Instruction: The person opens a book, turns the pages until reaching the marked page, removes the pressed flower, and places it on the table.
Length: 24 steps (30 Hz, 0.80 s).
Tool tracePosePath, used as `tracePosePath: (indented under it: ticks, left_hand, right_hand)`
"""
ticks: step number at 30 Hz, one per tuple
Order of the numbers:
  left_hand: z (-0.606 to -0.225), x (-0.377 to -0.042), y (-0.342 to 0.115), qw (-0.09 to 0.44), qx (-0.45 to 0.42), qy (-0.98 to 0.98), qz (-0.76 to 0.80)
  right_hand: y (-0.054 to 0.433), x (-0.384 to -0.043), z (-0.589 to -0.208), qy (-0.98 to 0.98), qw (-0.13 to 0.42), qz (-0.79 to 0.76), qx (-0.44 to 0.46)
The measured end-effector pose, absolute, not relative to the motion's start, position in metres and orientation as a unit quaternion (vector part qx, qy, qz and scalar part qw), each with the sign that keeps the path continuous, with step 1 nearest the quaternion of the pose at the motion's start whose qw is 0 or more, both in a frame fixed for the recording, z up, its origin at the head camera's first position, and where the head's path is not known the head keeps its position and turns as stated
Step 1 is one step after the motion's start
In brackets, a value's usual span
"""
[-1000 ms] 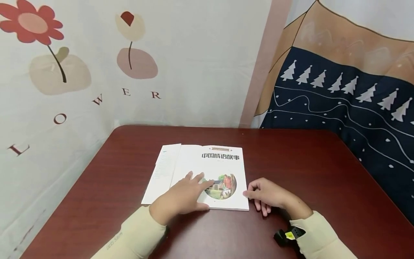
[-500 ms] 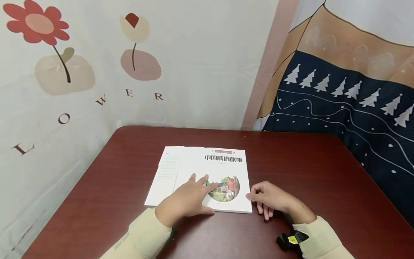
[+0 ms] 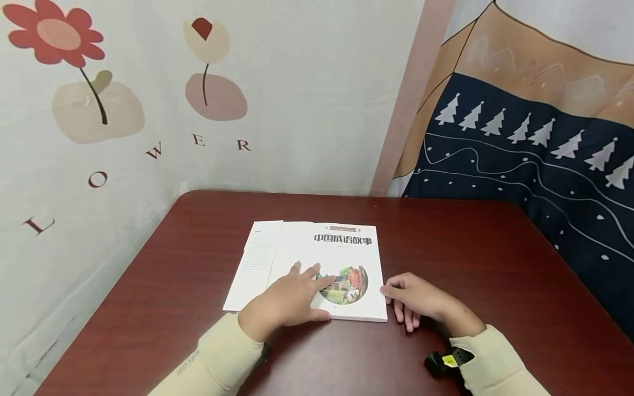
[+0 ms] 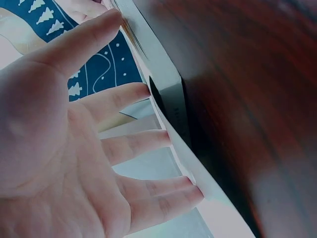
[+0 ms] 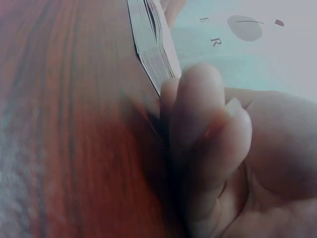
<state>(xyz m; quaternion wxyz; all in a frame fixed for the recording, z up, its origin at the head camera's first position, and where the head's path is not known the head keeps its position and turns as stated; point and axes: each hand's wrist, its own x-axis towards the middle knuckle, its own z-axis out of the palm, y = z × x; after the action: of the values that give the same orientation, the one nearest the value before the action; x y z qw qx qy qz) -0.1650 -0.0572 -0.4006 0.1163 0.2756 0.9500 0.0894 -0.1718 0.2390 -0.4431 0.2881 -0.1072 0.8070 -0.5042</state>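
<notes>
An open book [image 3: 297,242] lies on the table, its white title page printed with dark Chinese characters and a round coloured picture [image 3: 344,286]. Across the lower part of that page spreads my left hand [image 3: 289,297], fingers apart and thumb at the near edge. The left wrist view shows its straight fingertips against the paper, with the book's page block [image 4: 158,54] beyond. My right hand [image 3: 418,297] is at the right edge of the book, thumb and index finger pinching there. Its other fingers curl loosely beside the pages [image 5: 156,57], and they hide the pinch in the right wrist view.
A narrow printed flap [image 3: 255,264] of the book extends on the left. The reddish-brown table [image 3: 475,242] reaches back to a white wall hanging [image 3: 317,110] with flowers and letters. A dark blue fabric [image 3: 525,159] with white trees hangs at the right.
The head view has shifted a little, so the book and hands appear slightly further right. My left hand stays on the page; my right thumb has slid marginally away from me along the book's edge.
</notes>
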Motion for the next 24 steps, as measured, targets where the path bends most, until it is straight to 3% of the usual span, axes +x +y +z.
tracePosePath:
  ticks: [24]
  left_hand:
    - [-0.3975,-0.1647,-0.0621,0.127,0.279,0.946,0.103]
  right_hand:
    - [0.2395,-0.1698,-0.4383,0.788,0.307,-0.526,-0.091]
